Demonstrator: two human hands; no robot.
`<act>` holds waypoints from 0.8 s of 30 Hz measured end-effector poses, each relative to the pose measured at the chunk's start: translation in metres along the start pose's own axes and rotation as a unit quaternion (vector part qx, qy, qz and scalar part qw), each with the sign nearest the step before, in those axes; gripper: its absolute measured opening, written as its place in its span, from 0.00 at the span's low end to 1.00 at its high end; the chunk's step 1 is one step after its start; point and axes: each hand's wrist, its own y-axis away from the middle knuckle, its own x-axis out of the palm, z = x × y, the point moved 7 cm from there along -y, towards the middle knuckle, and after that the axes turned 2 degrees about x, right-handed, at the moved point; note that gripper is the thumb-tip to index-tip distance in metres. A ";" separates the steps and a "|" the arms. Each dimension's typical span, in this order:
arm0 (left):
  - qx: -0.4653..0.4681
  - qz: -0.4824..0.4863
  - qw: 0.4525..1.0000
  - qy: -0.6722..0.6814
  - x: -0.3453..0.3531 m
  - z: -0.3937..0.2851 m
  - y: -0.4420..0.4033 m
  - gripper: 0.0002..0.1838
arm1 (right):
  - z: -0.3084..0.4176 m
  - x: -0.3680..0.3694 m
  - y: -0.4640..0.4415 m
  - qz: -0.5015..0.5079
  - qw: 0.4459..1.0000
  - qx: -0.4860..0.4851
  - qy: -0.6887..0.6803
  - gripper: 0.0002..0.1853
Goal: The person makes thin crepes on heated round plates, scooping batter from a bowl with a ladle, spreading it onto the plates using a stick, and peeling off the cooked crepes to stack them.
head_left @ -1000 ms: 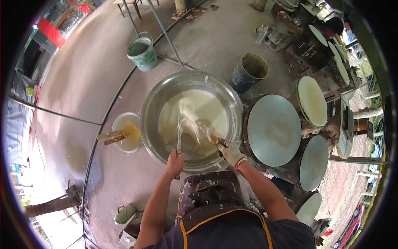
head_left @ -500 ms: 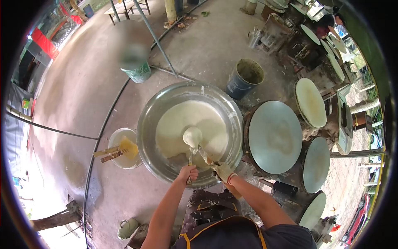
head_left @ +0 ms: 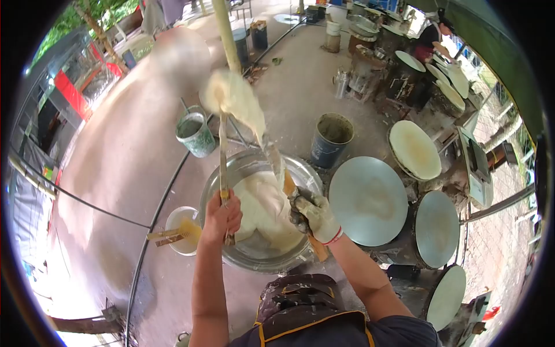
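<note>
Dough: the lump has risen from over the basin half a second ago to well above and beyond both fists, stretched and blurred.
Stick: the left hand is closed round the lower end of this stick, whose far end carries the dough.
Paddle: the right hand, gloved, grips the wooden handle of this paddle; its tip meets the dough's trailing end, probably to share a sticky load.
Basin: the wide metal basin sits below and between the grips, likely so drips fall back into it.
Arms: both reach forward, left nearly straight, right slanting inward; the left fist is upright, the right turned over its handle.
Griddle: the large round plate stands just right of the gloved grip, presumably within easy reach.
</note>
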 end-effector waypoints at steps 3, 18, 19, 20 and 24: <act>-0.096 -0.036 0.993 -0.060 0.013 0.043 0.021 0.05 | -0.019 -0.051 0.032 -0.101 0.991 0.007 0.090 0.18; -0.589 0.178 0.717 0.327 0.371 0.298 0.133 0.14 | -0.080 -0.357 0.459 -0.302 0.735 0.064 0.603 0.22; -0.583 0.200 0.739 0.270 0.389 0.313 0.138 0.14 | -0.086 -0.368 0.493 -0.335 0.736 0.003 0.588 0.23; -0.575 0.222 0.758 0.212 0.409 0.327 0.144 0.14 | -0.101 -0.385 0.513 -0.333 0.764 0.056 0.550 0.23; -0.533 0.364 0.757 0.101 0.491 0.354 0.148 0.10 | -0.094 -0.414 0.539 -0.335 0.807 0.187 0.448 0.22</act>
